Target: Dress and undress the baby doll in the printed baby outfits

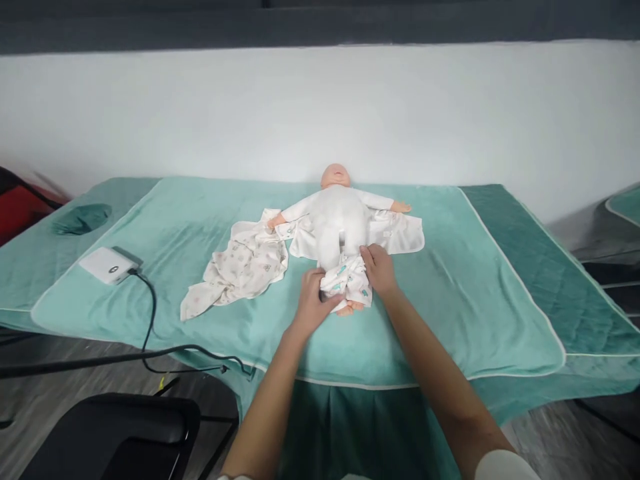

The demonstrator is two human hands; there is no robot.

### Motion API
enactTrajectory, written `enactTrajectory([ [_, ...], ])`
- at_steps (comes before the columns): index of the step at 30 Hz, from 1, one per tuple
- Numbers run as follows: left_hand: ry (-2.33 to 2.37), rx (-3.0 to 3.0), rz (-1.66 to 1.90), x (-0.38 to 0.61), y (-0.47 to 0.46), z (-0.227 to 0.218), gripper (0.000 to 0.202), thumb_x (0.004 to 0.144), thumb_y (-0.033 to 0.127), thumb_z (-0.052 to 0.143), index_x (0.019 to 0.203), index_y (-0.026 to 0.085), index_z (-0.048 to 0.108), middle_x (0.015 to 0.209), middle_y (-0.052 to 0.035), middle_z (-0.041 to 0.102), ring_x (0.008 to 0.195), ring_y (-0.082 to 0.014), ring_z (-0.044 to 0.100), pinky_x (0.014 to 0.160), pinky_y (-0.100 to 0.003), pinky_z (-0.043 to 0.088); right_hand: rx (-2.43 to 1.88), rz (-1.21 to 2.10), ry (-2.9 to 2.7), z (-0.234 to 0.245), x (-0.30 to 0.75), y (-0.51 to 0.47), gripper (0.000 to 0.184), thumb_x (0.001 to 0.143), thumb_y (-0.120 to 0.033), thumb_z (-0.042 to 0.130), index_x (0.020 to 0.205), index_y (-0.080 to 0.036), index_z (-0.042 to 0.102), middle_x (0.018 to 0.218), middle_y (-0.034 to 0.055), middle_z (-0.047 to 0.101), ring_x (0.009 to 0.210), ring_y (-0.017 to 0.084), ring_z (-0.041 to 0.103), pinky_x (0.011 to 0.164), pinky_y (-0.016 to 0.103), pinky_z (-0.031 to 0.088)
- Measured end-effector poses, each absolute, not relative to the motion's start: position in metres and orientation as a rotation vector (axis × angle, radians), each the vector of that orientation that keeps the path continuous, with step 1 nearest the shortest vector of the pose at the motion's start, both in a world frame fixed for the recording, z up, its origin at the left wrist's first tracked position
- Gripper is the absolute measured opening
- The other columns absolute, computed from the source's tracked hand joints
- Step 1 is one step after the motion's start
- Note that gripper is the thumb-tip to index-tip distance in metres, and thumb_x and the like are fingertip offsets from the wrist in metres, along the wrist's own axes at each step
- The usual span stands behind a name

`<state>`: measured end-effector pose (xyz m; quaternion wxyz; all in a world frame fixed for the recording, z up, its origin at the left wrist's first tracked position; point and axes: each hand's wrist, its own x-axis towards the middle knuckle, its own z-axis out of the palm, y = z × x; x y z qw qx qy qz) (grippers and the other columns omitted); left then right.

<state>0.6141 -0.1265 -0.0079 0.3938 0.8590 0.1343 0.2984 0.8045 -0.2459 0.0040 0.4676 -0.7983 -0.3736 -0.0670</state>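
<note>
A baby doll (340, 215) with a white cloth body lies on its back, head toward the wall and arms spread. Patterned baby pants (349, 280) are bunched around its lower legs, and its feet show below them. My left hand (314, 299) grips the pants at their left side, thumb across the front. At the upper right edge of the pants, my right hand (379, 268) pinches the waistband. An opened white garment (400, 232) lies spread under the doll's torso. Beside the doll's hand on the left rests a crumpled patterned baby cloth (245, 263).
A green sheet (480, 287) covers the massage bed, which has a face hole (83, 219) at the left. A white box (110, 265) with a black cable (153, 313) sits on the left. A black chair (115, 433) stands in front at lower left. A white wall (225, 113) rises behind.
</note>
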Motion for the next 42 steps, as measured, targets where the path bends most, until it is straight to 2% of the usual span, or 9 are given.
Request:
enactTrajectory([
  [4,0.233,2.181,0.661,0.608,-0.132,-0.013,0.113,0.048,0.049,0.097,0.144,0.029,0.041,0.143,-0.0147,0.045,0.138,-0.0385,0.044,0.115,-0.056,0.041,-1.958,-0.166,-0.885,0.006,0.803,-0.247,0.049,0.104,-0.057,0.033,0.066,-0.025,0.035,0.066,0.0005,0.046,0.069,0.019,0.046,0.068,0.034,0.037],
  [12,0.262,2.233,0.655,0.623,-0.111,-0.002,0.079,0.064,0.053,0.09,0.13,0.027,0.056,0.129,-0.0111,0.058,0.126,-0.0337,0.053,0.109,-0.05,0.045,-1.927,0.048,-0.844,0.009,0.777,-0.269,0.051,0.101,-0.057,0.039,0.063,-0.022,0.036,0.059,-0.0022,0.042,0.06,0.015,0.043,0.06,0.03,0.032],
  [16,0.32,2.179,0.68,0.622,-0.11,-0.007,0.066,0.066,0.05,0.089,0.122,0.027,0.06,0.115,-0.0082,0.063,0.11,-0.0306,0.059,0.096,-0.047,0.05,-1.747,0.297,-0.967,0.007,0.772,-0.286,0.04,0.089,-0.06,0.059,0.1,-0.022,0.058,0.096,0.0042,0.064,0.09,0.023,0.062,0.08,0.037,0.051],
  [20,0.379,2.078,0.687,0.622,-0.109,-0.012,0.065,0.064,0.047,0.091,0.118,0.026,0.061,0.112,-0.0071,0.064,0.107,-0.0292,0.06,0.094,-0.045,0.05,-1.744,0.348,-1.094,0.006,0.767,-0.292,0.082,0.066,-0.05,0.087,0.133,-0.025,0.048,0.131,0.0138,0.058,0.121,0.036,0.058,0.102,0.051,0.05],
  [24,0.414,1.998,0.653,0.624,-0.109,-0.008,0.064,0.065,0.045,0.09,0.117,0.023,0.061,0.114,-0.0079,0.064,0.109,-0.0278,0.061,0.097,-0.042,0.049,-1.796,0.276,-1.074,0.013,0.755,-0.29,0.061,0.07,-0.046,0.084,0.119,-0.025,0.053,0.116,0.0121,0.063,0.109,0.037,0.061,0.096,0.055,0.05],
  [29,0.485,2.031,0.33,0.608,-0.114,0.027,0.063,0.067,0.043,0.086,0.121,0.022,0.061,0.121,-0.0071,0.068,0.112,-0.0279,0.064,0.1,-0.041,0.049,-2.005,0.591,-0.747,0.038,0.746,-0.305,0.047,0.077,-0.059,0.076,0.102,-0.025,0.055,0.102,0.0065,0.067,0.095,0.03,0.063,0.081,0.044,0.051],
  [33,0.419,1.945,0.076,0.582,-0.119,0.065,0.059,0.072,0.034,0.077,0.126,0.021,0.06,0.123,-0.0064,0.071,0.111,-0.0282,0.066,0.097,-0.039,0.05,-2.04,0.786,-0.788,0.067,0.746,-0.329,0.035,0.078,-0.05,0.075,0.094,-0.021,0.061,0.095,0.0049,0.069,0.09,0.027,0.062,0.075,0.038,0.049],
  [38,0.244,1.777,-0.182,0.564,-0.119,0.105,0.045,0.068,0.022,0.065,0.112,0.019,0.067,0.113,-0.004,0.072,0.109,-0.0285,0.064,0.092,-0.035,0.052,-1.723,1.218,-0.943,0.111,0.754,-0.344,0.042,0.078,-0.052,0.076,0.101,-0.018,0.067,0.096,0.0022,0.069,0.087,0.022,0.062,0.073,0.03,0.047],
  [42,0.304,1.965,0.009,0.569,-0.11,0.135,0.042,0.065,0.022,0.062,0.107,0.02,0.066,0.103,-0.0012,0.069,0.099,-0.0262,0.065,0.082,-0.032,0.051,-1.494,1.209,-1.091,0.143,0.766,-0.34,0.055,0.079,-0.056,0.076,0.116,-0.017,0.066,0.108,0.0057,0.068,0.099,0.023,0.061,0.084,0.032,0.048],
])
